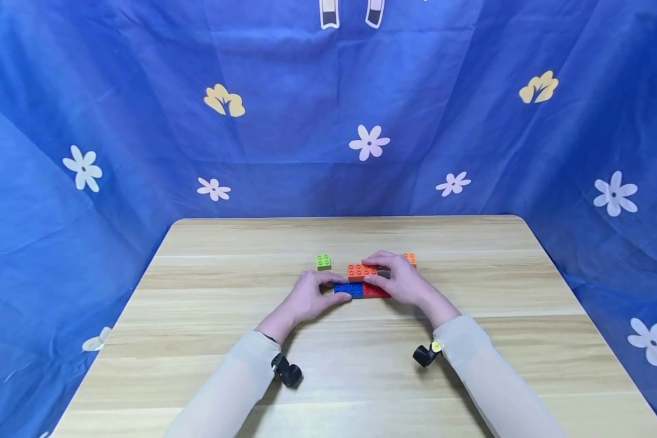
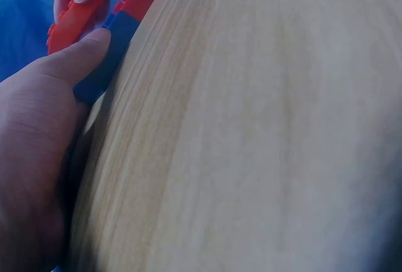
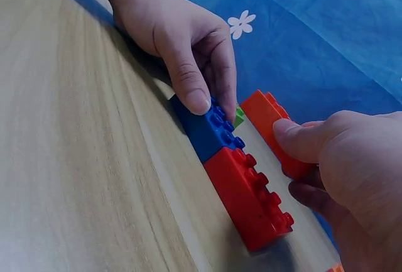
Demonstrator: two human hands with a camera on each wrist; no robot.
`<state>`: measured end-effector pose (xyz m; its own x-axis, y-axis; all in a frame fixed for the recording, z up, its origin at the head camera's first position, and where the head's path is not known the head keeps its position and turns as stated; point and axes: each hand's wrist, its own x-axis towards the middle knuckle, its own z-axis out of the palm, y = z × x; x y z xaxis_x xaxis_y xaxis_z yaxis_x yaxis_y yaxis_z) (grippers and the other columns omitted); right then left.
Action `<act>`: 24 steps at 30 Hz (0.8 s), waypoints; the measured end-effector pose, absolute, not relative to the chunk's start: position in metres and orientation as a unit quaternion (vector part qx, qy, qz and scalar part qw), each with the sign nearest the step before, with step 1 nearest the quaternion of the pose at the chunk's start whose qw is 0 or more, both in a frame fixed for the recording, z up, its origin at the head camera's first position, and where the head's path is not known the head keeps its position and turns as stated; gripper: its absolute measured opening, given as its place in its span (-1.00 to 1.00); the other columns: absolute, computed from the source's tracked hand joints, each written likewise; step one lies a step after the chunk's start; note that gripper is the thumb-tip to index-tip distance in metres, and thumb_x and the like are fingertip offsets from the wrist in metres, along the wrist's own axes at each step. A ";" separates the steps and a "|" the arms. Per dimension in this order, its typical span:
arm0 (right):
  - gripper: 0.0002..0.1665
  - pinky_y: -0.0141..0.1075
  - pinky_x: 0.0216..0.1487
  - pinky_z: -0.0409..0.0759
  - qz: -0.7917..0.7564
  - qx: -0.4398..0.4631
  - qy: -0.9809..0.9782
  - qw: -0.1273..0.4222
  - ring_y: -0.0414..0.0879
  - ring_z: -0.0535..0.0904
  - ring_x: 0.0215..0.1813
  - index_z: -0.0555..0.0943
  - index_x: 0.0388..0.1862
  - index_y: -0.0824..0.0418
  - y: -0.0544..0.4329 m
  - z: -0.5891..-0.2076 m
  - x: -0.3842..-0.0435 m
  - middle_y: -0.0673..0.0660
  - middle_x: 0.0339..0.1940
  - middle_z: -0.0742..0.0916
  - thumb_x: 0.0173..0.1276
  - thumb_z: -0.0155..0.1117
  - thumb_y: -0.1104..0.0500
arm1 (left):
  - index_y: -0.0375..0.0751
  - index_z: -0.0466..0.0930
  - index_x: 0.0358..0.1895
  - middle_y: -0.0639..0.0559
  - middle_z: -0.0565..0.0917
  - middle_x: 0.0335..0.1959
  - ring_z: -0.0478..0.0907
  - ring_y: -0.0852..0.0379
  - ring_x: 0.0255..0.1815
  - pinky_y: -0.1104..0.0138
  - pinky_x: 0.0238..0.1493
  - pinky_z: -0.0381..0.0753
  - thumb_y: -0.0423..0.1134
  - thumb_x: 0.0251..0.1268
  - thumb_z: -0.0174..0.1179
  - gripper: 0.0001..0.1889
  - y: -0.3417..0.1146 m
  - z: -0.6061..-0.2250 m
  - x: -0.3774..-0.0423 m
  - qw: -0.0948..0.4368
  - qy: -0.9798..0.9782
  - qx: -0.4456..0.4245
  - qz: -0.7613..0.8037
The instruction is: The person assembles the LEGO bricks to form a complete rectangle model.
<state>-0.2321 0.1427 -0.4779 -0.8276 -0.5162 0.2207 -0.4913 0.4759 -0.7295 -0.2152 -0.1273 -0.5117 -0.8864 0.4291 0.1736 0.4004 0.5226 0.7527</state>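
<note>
A blue toy brick and a red toy brick stand end to end on the table. My left hand pinches the blue brick near its outer end, thumb on the near side and fingers on the far side. In my right hand is an orange toy brick, gripped between thumb and fingers at its right end. The right wrist view shows this orange brick raised just behind the blue and red pair, studs upward. The red brick's top is partly covered by my right hand in the head view.
A small green brick sits on the wooden table behind my left hand. Another orange brick lies behind my right hand, partly hidden by it. A blue cloth with flowers hangs behind the table.
</note>
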 end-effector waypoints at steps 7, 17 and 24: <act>-0.52 0.03 0.43 0.46 -0.420 -0.292 0.859 0.019 0.00 0.59 0.33 0.69 0.32 0.26 0.144 -0.480 -0.229 0.00 0.19 0.73 0.50 0.45 0.13 | -0.05 0.82 0.11 0.10 0.79 0.09 0.68 0.18 0.14 0.24 0.19 0.63 -0.01 0.26 0.57 -0.60 -0.128 -0.514 -0.216 0.021 0.874 0.233 0.426; -0.55 0.00 0.42 0.47 -0.427 -0.300 0.853 0.011 -0.01 0.61 0.29 0.71 0.29 0.23 0.145 -0.483 -0.225 0.00 0.17 0.75 0.49 0.47 0.14 | -0.02 0.82 0.09 0.15 0.80 0.04 0.68 0.25 0.03 0.27 0.07 0.65 -0.03 0.25 0.58 -0.62 -0.127 -0.512 -0.217 0.020 0.871 0.233 0.433; -0.54 0.01 0.43 0.45 -0.434 -0.297 0.850 0.017 -0.01 0.60 0.30 0.71 0.29 0.26 0.144 -0.485 -0.224 0.00 0.18 0.74 0.47 0.48 0.15 | -0.04 0.82 0.10 0.11 0.79 0.04 0.69 0.21 0.06 0.24 0.09 0.66 -0.01 0.25 0.58 -0.60 -0.128 -0.512 -0.217 0.021 0.872 0.229 0.432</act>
<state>-0.2239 0.1438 -0.4854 -0.8227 -0.5202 0.2292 -0.4905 0.4460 -0.7487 -0.2171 -0.1275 -0.5122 -0.8945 0.4168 0.1618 0.3812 0.5219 0.7631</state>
